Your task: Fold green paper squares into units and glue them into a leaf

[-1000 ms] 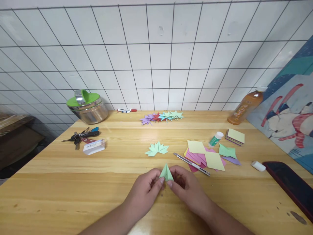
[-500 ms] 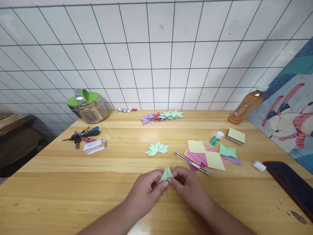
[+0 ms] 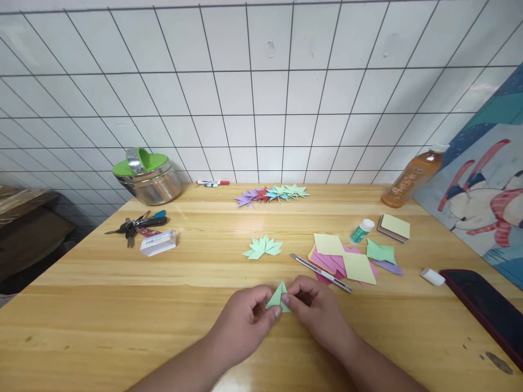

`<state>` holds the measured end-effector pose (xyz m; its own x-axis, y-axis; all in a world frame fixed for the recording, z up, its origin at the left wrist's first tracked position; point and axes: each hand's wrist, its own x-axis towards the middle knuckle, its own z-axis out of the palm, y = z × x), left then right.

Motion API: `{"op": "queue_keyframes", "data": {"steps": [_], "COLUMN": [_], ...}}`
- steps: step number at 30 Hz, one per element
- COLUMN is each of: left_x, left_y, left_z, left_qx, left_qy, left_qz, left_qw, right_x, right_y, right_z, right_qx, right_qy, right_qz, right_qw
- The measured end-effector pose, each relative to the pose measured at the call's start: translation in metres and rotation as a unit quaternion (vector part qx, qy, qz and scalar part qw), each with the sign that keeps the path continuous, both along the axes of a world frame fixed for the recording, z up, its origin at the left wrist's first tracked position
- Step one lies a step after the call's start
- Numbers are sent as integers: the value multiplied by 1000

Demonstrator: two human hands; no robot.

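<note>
A small light-green folded paper triangle (image 3: 277,299) is held just above the wooden table, its point facing away from me. My left hand (image 3: 248,316) pinches its left lower corner between thumb and fingers. On the other side, my right hand (image 3: 314,306) grips the right edge, its thumb pressed on the front near the centre fold. The fingers behind the paper are partly hidden. Beyond my hands lies a fan-shaped green folded-paper piece (image 3: 262,247). To the right, a utility knife (image 3: 321,272) rests partly on pink and yellow paper squares (image 3: 359,268).
A glue stick (image 3: 362,231), a paper stack (image 3: 393,227), an eraser (image 3: 432,276) and a phone (image 3: 486,310) lie at right, below a drink bottle (image 3: 414,177). Colourful folded pieces (image 3: 272,195) line the back. Keys (image 3: 137,226), a small box (image 3: 158,243) and a green-lidded pot (image 3: 149,177) stand left.
The paper triangle has tilted and come slightly lower, so more of its right lower part shows. My right thumb has moved a little up along its front; the left hand is nearly still.
</note>
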<state>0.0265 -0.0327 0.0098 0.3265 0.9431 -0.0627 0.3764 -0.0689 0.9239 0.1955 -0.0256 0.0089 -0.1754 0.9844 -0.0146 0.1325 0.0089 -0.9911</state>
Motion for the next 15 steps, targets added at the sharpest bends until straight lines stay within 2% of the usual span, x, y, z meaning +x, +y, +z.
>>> {"op": "queue_keyframes", "data": {"steps": [3,8,15], "left_x": [1,2,1], "left_y": [1,0,-2], "left_z": [0,1,3], "left_qx": [-10,-43,-36], "left_qy": [-11,-14,22], "left_qz": [-5,-37,-53], "left_qw": [1000,998,998], "right_x": [-1,-3,2], "right_y": [-1,-2,-1], "right_z": [-1,2,1], "right_qx": [4,-7,12], "right_qy": [4,20,33], "right_qz": [-4,30,-23], "right_qw": [1000,999,999]}}
